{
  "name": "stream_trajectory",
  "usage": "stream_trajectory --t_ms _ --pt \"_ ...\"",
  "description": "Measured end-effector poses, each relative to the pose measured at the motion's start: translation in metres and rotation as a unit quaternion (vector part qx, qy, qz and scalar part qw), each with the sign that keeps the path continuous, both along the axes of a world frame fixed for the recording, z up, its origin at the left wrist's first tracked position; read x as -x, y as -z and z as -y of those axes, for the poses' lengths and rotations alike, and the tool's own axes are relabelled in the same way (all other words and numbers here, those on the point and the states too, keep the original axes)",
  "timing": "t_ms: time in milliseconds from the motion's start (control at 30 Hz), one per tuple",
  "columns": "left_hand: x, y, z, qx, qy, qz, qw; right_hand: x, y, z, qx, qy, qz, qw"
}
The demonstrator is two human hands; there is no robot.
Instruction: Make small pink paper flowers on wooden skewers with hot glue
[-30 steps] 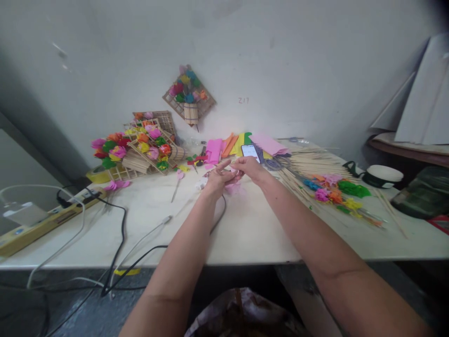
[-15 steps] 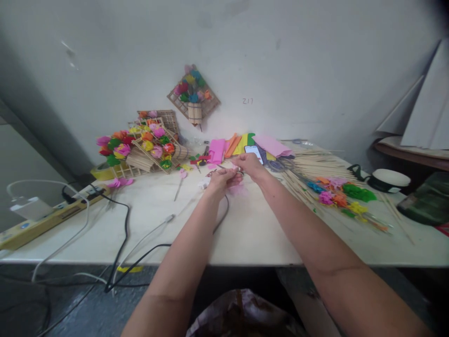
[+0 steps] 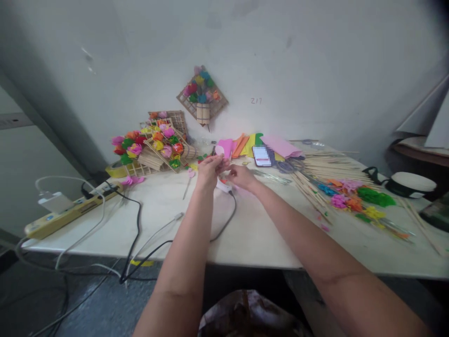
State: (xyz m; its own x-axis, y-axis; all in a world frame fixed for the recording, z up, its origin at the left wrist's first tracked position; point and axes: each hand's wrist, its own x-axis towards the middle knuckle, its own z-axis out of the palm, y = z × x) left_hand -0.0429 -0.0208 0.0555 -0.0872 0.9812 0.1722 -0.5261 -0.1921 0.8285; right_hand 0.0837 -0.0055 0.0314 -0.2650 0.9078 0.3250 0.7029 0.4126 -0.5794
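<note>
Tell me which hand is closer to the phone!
Right. The right hand is just to the left of the phone and nearer the person; the left hand is farther left, on the right hand's other side.

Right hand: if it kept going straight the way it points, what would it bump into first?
Probably the left hand, which is just ahead of the right hand's fingertips; depth is unclear from this one view, so it might pass slightly above or below.

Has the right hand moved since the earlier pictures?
Yes: the right hand has shifted left, away from the phone, whose lower edge it overlapped earlier.
</note>
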Motion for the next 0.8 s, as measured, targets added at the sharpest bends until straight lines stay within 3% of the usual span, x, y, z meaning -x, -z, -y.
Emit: stream_trajectory --t_ms 133,267,433,633,800 --pt "0.008 -0.008 0.003 -0.001 -0.003 0.001 1.0 0.026 0.0 0.006 0.0 -0.015 0.191 0.981" --pt "0.018 -0.014 0.007 -0.012 -0.01 -0.01 1.0 0.044 0.003 0.009 0.001 0.002 0.27 0.963" --pt "0.027 -0.013 0.011 -0.013 -0.018 -0.004 1.0 0.059 0.003 0.013 0.028 0.038 0.312 0.949" --pt "0.033 -0.007 0.013 -0.039 -0.012 0.017 0.999 0.067 0.01 0.016 0.032 0.061 0.299 0.952" --pt "0.041 -0.02 0.02 -0.071 -0.049 0.065 0.994 0.059 0.018 0.009 0.018 0.119 0.257 0.959"
